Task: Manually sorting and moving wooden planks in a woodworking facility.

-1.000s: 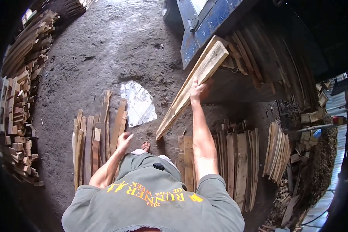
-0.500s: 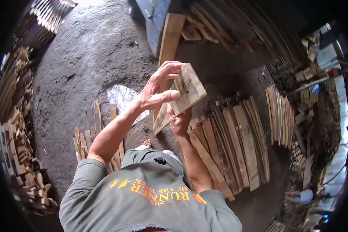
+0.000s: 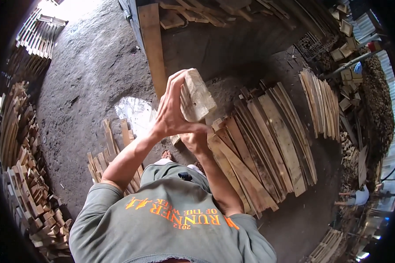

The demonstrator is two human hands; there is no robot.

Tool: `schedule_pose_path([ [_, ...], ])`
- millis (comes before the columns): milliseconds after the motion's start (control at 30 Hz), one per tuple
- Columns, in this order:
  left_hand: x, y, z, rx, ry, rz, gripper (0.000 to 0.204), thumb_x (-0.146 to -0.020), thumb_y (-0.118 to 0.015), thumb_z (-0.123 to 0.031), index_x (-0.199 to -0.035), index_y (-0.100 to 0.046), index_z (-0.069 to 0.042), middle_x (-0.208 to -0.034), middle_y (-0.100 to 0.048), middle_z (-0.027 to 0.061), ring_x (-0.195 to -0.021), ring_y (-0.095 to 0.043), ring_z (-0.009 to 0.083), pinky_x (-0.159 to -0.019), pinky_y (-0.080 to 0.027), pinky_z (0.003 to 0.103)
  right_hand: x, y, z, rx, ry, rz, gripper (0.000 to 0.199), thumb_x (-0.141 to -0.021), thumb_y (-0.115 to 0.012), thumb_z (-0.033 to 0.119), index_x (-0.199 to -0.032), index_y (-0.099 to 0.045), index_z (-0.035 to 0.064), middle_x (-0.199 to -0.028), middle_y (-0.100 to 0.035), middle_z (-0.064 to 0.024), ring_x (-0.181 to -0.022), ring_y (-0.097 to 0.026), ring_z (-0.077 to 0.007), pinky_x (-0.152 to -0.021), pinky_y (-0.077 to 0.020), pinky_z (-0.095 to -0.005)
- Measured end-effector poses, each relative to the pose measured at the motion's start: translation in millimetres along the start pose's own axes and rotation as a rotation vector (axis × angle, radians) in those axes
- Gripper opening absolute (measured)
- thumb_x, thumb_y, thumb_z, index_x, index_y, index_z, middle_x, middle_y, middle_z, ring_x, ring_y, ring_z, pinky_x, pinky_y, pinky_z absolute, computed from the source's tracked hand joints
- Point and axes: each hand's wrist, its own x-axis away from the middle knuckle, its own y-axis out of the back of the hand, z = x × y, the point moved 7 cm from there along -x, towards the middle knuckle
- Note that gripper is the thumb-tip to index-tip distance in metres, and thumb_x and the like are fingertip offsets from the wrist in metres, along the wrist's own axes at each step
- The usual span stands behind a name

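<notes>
A short, thick wooden board (image 3: 198, 97) is held up in front of my chest, its broad pale end toward me. My left hand (image 3: 168, 109) wraps its left side, fingers stretched up along the edge and thumb reaching across below. Lower down, my right hand (image 3: 195, 139) grips it from beneath; most of those fingers are hidden behind the board and the left thumb. A small corner of pale wood (image 3: 175, 139) shows just left of the right hand; I cannot tell if it belongs to the same board.
A stack of long planks (image 3: 267, 144) lies to my right, a smaller bundle (image 3: 322, 105) beyond. More planks (image 3: 112, 147) lie on the left by my legs. A long plank (image 3: 153, 48) leans at a blue-grey panel ahead. Cut wood pieces (image 3: 39, 197) are heaped far left.
The board has turned more upright and shifted left. My left thumb has moved from its face to below it, near my right hand. My view has swung right.
</notes>
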Motion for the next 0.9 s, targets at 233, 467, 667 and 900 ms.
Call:
schedule_pose_path([
  [233, 23.5, -16.9, -11.2, 0.269, 0.208, 0.032, 0.11, -0.056, -0.091, -0.035, -0.14, -0.029, -0.001, -0.131, -0.046, 0.0179, -0.122, -0.05, 0.0297, -0.101, -0.043, 0.044, -20.9, 57.4, -25.0, -0.905, -0.439, 0.244, 0.081, -0.086, -0.068, 0.044, -0.143, -0.03, 0.0017, -0.138, -0.041, -0.0221, -0.131, -0.04, -0.033, -0.108, -0.0326, -0.0438],
  [467, 34.5, -35.0, -39.6, 0.282, 0.078, -0.005, 0.106, -0.056, -0.089, -0.021, -0.141, -0.028, 0.001, -0.122, -0.051, 0.0169, -0.102, -0.057, 0.0249, -0.089, -0.05, 0.041, -0.4, 125.6, -80.5, -0.404, -0.501, -0.157, 0.028, -0.091, -0.063, 0.024, -0.073, -0.066, 0.003, -0.066, -0.065, -0.0063, -0.054, -0.058, -0.0153, -0.052, -0.0466, -0.0315],
  [667, 33.1, -38.5, -28.7, 0.281, 0.232, -0.019, 0.102, -0.056, -0.084, -0.02, -0.141, -0.03, -0.005, -0.116, -0.052, 0.0126, -0.1, -0.056, 0.0215, -0.087, -0.05, 0.039, 62.0, 319.9, -157.4, -0.264, -1.0, -0.791, 0.06, -0.088, -0.064, 0.036, -0.129, -0.047, -0.0053, -0.113, -0.062, -0.0232, -0.099, -0.064, -0.0257, -0.078, -0.0595, -0.0407],
  [900, 12.9, -67.4, -28.4, 0.331, 0.227, -0.007, 0.096, -0.063, -0.083, -0.013, -0.143, -0.031, -0.008, -0.12, -0.052, 0.0105, -0.104, -0.055, 0.0206, -0.093, -0.048, 0.038, 188.6, 649.1, -165.3, -0.082, -0.851, -1.035, 0.068, -0.093, -0.054, 0.045, -0.132, -0.043, -0.009, -0.128, -0.054, -0.0214, -0.109, -0.058, -0.0338, -0.089, -0.051, -0.0464],
])
